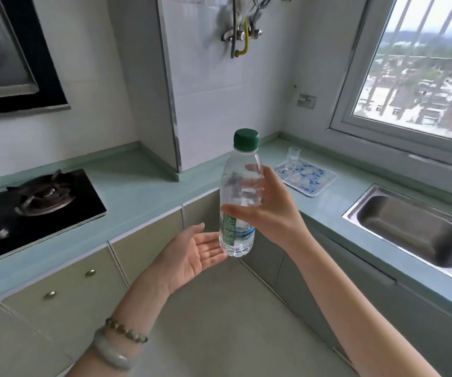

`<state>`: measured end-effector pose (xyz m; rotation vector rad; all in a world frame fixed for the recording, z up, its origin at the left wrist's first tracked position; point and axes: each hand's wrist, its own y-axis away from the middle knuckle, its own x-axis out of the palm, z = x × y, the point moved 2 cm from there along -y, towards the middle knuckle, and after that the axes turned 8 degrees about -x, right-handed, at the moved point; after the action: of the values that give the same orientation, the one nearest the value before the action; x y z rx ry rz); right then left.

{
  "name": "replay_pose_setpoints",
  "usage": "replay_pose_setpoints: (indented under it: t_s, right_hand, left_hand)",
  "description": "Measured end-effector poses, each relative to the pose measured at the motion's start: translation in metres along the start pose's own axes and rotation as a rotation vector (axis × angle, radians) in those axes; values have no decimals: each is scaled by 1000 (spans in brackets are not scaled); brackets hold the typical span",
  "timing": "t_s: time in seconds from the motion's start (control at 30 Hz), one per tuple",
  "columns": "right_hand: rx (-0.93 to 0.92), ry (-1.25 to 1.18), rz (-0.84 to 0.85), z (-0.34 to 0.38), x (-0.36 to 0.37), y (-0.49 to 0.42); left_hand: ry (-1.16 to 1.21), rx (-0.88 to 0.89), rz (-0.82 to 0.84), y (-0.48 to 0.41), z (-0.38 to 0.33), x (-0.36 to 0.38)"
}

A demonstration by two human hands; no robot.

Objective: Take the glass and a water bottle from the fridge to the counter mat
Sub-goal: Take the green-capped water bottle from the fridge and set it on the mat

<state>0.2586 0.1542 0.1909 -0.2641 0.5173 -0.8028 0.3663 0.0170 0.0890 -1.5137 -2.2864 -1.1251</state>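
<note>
A clear water bottle [239, 183] with a green cap and a green-white label is upright in the air in front of the counter corner. My right hand [271, 208] grips its middle from the right side. My left hand [195, 251] is open, palm up, just left of and under the bottle's base, fingertips near it. A small clear glass [292, 157] stands on the far corner of the blue-and-white patterned mat [307, 176], which lies on the green counter beyond the bottle.
A steel sink [409, 229] is set in the counter at the right, under a window. A black gas hob [29, 205] sits at the left. Cabinet doors with round knobs [90, 272] run below the counter. Pipes hang on the back wall.
</note>
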Motion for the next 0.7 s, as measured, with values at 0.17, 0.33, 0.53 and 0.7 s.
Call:
replay_pose_setpoints:
  t_s: [0.17, 0.33, 0.53, 0.7]
  right_hand:
    - [13, 44, -107, -26, -15, -57]
    - [65, 82, -213, -57, -29, -96]
    - [132, 171, -316, -98, -50, -132]
    - [157, 195, -381, -140, -76, -171]
  left_hand:
    - [-55, -60, 108, -73, -53, 7]
    - [-81, -140, 186, -140, -89, 17]
    - [-64, -242, 257, -214, -107, 32]
    - [-53, -299, 306, -285, -123, 53]
